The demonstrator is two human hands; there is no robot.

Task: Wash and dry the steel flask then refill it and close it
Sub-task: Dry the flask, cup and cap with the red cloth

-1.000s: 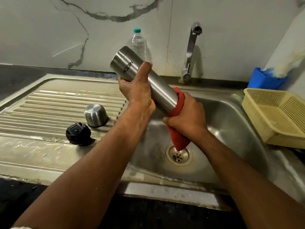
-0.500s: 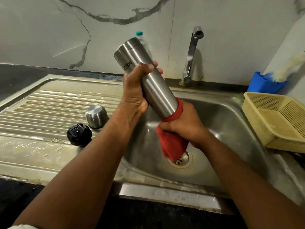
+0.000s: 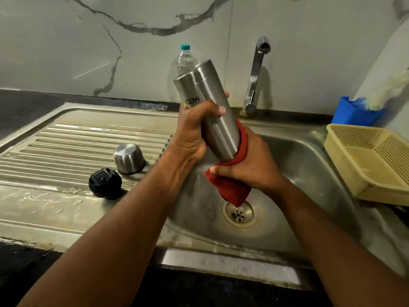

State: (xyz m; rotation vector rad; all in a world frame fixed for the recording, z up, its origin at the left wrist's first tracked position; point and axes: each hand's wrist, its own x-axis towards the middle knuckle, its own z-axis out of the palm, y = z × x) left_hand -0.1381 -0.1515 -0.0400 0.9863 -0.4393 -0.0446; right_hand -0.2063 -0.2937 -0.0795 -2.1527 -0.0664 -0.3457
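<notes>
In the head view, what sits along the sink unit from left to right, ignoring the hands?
Black plastic stopper → steel cap cup → steel flask wrapped in red cloth → chrome tap → blue plastic tub → yellow perforated basket.

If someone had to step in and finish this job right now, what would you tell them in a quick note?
Left hand grips the steel flask mid-body, tilted over the sink.
Right hand holds the red cloth wrapped round the flask's lower end.
Steel cup lid stands upside down and the black stopper lies beside it on the wet drainboard.
Plastic water bottle stands behind the flask; tap shows no water running.
Done: washing appears done. In progress: drying.
Left: finish drying, refill, fit stopper and lid.
</notes>
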